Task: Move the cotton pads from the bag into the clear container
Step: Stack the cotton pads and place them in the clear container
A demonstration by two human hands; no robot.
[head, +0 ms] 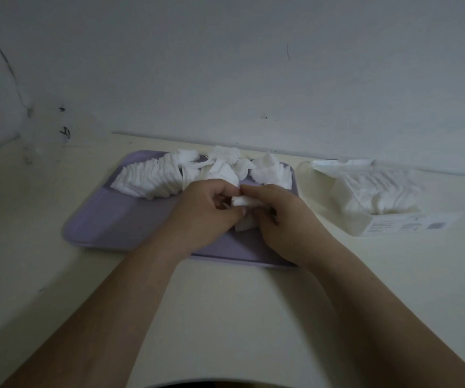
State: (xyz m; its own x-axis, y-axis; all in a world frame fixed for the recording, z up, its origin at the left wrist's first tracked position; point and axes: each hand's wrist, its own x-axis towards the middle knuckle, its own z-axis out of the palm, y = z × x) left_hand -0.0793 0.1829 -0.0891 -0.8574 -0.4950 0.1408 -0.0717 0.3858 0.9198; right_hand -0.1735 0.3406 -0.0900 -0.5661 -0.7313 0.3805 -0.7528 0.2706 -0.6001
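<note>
Gathering a few cotton pads (pixel 241 201) over the tray (pixel 108 222), we pinch them between left hand (pixel 206 211) and right hand (pixel 281 217). Next, we judge, carry them squared to the clear container (pixel 379 203) by the desk's (pixel 225 303) far right edge.

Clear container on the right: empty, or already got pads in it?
Not empty. The clear container holds a packed row of white cotton pads, visible through its walls. How full it is, cannot tell.

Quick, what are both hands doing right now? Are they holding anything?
Left hand: fingers curled, pinching a small bunch of pads.
Right hand: fingers curled, pinching the same pads.
</note>
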